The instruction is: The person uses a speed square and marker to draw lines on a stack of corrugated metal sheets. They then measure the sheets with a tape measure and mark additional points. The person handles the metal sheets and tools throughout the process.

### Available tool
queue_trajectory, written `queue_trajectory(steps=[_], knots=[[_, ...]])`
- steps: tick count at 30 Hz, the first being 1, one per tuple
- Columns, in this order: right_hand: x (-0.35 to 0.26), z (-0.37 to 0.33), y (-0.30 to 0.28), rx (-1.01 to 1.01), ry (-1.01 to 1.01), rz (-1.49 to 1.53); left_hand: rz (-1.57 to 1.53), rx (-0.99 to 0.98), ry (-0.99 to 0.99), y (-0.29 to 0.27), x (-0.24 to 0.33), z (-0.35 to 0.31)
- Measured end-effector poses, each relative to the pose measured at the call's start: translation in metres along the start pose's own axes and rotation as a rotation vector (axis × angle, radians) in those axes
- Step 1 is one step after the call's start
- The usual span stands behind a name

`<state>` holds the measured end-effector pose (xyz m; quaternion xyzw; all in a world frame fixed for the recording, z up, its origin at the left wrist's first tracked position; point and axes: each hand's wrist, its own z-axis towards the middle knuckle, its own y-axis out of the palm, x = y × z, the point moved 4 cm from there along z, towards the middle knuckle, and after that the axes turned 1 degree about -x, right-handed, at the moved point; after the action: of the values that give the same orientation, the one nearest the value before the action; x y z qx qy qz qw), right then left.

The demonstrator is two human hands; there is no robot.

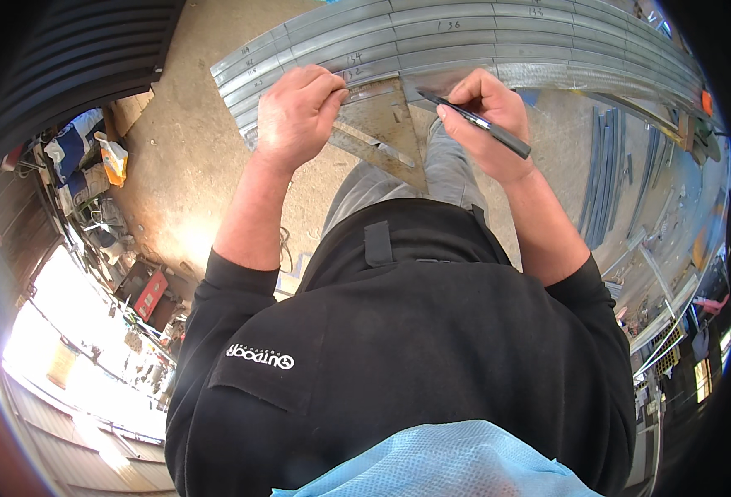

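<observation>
Across the top of the view lies a row of long grey metal profiles (547, 43), side by side, with dark cross lines and handwritten marks on them. A worn triangular set square (394, 108) rests against their near edge, its point hanging down toward my legs. My left hand (295, 116) has its fingers closed on the set square's left end; the fingertips are partly hidden. In my right hand (494, 116) is a black marker pen (498, 132), held in a writing grip. Its tip points up and left, close to the nearest profile, just right of the set square; I cannot tell whether it touches.
More long metal strips (604, 174) lie on the floor to the right. At the left, an orange and white bag (113, 159) sits among cluttered items, with a red object (151, 296) lower down. A dark corrugated panel (92, 58) stands at the upper left.
</observation>
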<state>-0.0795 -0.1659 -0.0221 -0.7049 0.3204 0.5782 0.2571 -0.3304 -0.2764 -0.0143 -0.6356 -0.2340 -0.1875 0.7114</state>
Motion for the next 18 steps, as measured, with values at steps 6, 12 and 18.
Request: queue_trajectory(steps=[6, 12, 18], knots=[[0.0049, 0.0098, 0.0067, -0.015, 0.010, -0.021, -0.014, 0.004, 0.001, 0.0001, -0.0011, 0.0002], [0.0041, 0.0103, 0.0073, -0.007, 0.014, -0.065, -0.022, 0.013, -0.003, 0.0002, 0.0001, 0.0003], [0.0018, 0.0103, 0.0078, 0.004, 0.009, -0.113, -0.015, 0.010, -0.003, -0.0007, -0.0005, 0.0000]])
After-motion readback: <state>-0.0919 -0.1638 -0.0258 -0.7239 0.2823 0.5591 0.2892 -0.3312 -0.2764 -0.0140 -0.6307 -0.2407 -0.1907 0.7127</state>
